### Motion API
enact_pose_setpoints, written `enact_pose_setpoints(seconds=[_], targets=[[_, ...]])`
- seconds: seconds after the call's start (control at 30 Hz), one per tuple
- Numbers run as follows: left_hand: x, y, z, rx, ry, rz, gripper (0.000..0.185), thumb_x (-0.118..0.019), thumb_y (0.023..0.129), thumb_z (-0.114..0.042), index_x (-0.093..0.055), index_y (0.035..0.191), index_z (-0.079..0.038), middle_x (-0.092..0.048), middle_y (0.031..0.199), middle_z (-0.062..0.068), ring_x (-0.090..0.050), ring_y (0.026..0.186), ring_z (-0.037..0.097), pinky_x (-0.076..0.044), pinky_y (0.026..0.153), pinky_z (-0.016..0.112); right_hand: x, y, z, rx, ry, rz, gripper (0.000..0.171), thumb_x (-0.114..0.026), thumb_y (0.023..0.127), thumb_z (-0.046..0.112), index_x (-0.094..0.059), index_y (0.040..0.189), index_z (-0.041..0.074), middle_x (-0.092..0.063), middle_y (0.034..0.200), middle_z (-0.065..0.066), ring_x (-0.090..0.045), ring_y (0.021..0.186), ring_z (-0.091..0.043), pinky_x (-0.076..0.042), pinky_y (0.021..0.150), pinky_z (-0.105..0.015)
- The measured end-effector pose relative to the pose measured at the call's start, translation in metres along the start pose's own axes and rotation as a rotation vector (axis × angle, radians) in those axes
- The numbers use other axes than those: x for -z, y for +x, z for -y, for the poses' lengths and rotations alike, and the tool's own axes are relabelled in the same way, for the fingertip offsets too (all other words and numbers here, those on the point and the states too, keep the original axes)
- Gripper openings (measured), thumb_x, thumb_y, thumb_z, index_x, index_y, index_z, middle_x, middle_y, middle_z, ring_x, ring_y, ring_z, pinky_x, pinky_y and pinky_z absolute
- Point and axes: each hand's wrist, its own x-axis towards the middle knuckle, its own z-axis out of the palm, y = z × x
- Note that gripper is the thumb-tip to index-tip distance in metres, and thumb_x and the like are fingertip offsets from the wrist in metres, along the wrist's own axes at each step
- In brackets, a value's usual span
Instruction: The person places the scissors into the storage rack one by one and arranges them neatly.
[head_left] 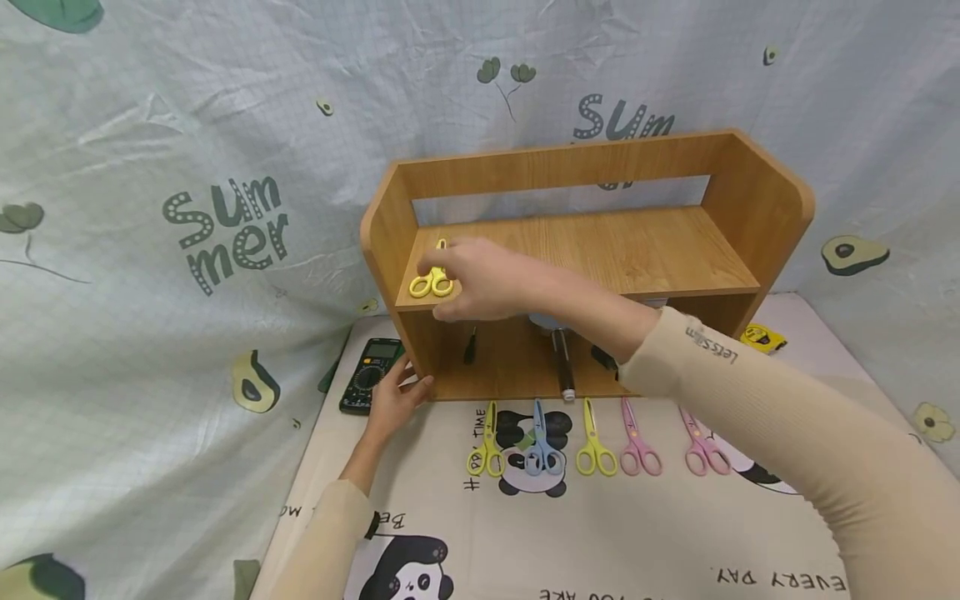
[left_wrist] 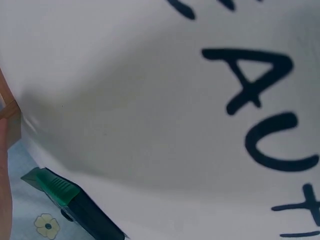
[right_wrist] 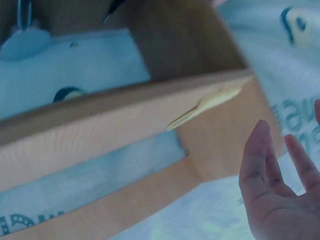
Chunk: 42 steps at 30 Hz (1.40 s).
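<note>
A pair of yellow scissors (head_left: 431,281) lies at the left end of the upper board of a wooden shelf (head_left: 600,242). My right hand (head_left: 453,287) hovers just beside it with its fingers straight; in the right wrist view the scissors (right_wrist: 210,102) lie on the board's edge, apart from the hand (right_wrist: 280,190). The fingers of my left hand (head_left: 401,390) rest against the shelf's lower left corner. Several more scissors lie in a row before the shelf: yellow (head_left: 486,450), blue (head_left: 542,450), yellow (head_left: 596,450) and two pink (head_left: 639,450).
A green-edged multimeter (head_left: 371,375) (left_wrist: 65,200) lies left of the shelf by my left hand. The lower compartment holds a black tool (head_left: 470,344) and a dark cylinder (head_left: 564,367). A yellow tape measure (head_left: 761,336) sits at right. Printed cloth hangs behind.
</note>
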Motion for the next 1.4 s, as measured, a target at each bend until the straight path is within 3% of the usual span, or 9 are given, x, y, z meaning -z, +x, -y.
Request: enact_pose_setpoints(seconds=[0.23, 0.53, 0.67, 0.83, 1.0, 1.23, 1.4], targets=[[0.003, -0.001, -0.002, 0.013, -0.011, 0.019, 0.074, -0.070, 0.099, -0.004, -0.033, 0.163, -0.011, -0.050, 0.151, 0.033, -0.064, 0.124, 0.050, -0.064, 0.090, 0.043, -0.035, -0.040, 0.010, 0.082, 0.034, 0.040, 0.044, -0.074, 0.096, 0.022, -0.063, 0.138, 0.015, -0.064, 0.132, -0.010, -0.064, 0.116, -0.021, -0.059, 0.094, -0.036], [0.000, -0.003, -0.005, 0.041, 0.005, 0.006, 0.076, -0.072, 0.098, -0.005, -0.034, 0.163, -0.010, -0.052, 0.150, 0.033, -0.066, 0.124, 0.048, -0.065, 0.088, 0.039, -0.097, -0.063, -0.011, -0.033, 0.152, 0.144, 0.051, -0.081, 0.092, 0.024, -0.064, 0.140, 0.017, -0.064, 0.125, -0.007, -0.060, 0.099, -0.017, -0.058, 0.082, -0.032], [0.000, -0.003, -0.006, 0.042, 0.014, -0.005, 0.076, -0.072, 0.097, -0.004, -0.034, 0.162, -0.009, -0.053, 0.149, 0.034, -0.066, 0.122, 0.048, -0.066, 0.085, 0.035, -0.132, -0.063, -0.021, -0.104, 0.171, 0.198, 0.053, -0.083, 0.089, 0.023, -0.065, 0.139, 0.018, -0.063, 0.131, -0.011, -0.063, 0.099, -0.018, -0.061, 0.077, -0.030], [0.000, -0.003, -0.005, 0.049, 0.039, -0.009, 0.076, -0.072, 0.098, -0.007, -0.033, 0.163, -0.011, -0.053, 0.149, 0.032, -0.068, 0.122, 0.046, -0.067, 0.083, 0.037, -0.171, -0.060, -0.028, -0.159, 0.161, 0.212, 0.051, -0.085, 0.086, 0.016, -0.068, 0.134, 0.016, -0.062, 0.139, -0.016, -0.065, 0.117, -0.029, -0.064, 0.080, -0.035], [-0.002, -0.002, -0.002, 0.052, 0.082, -0.008, 0.077, -0.072, 0.099, -0.009, -0.031, 0.164, -0.012, -0.052, 0.150, 0.033, -0.066, 0.124, 0.048, -0.067, 0.082, 0.044, -0.204, -0.058, -0.033, -0.211, 0.150, 0.222, 0.050, -0.084, 0.084, 0.008, -0.068, 0.131, 0.014, -0.062, 0.133, -0.017, -0.065, 0.106, -0.026, -0.062, 0.072, -0.030], [-0.004, -0.003, -0.001, 0.068, 0.093, -0.027, 0.076, -0.073, 0.098, -0.012, -0.033, 0.163, -0.016, -0.055, 0.148, 0.032, -0.067, 0.122, 0.047, -0.067, 0.079, 0.046, -0.228, -0.049, -0.035, -0.266, 0.107, 0.232, 0.051, -0.084, 0.083, 0.008, -0.069, 0.132, 0.014, -0.059, 0.139, -0.022, -0.066, 0.114, -0.030, -0.061, 0.078, -0.033], [-0.004, -0.002, -0.002, 0.069, 0.092, -0.022, 0.075, -0.072, 0.099, -0.012, -0.033, 0.163, -0.017, -0.054, 0.149, 0.031, -0.067, 0.123, 0.046, -0.067, 0.081, 0.047, -0.237, -0.041, -0.032, -0.279, 0.063, 0.244, 0.052, -0.090, 0.080, 0.013, -0.071, 0.128, 0.015, -0.063, 0.133, -0.018, -0.066, 0.110, -0.030, -0.061, 0.079, -0.035]])
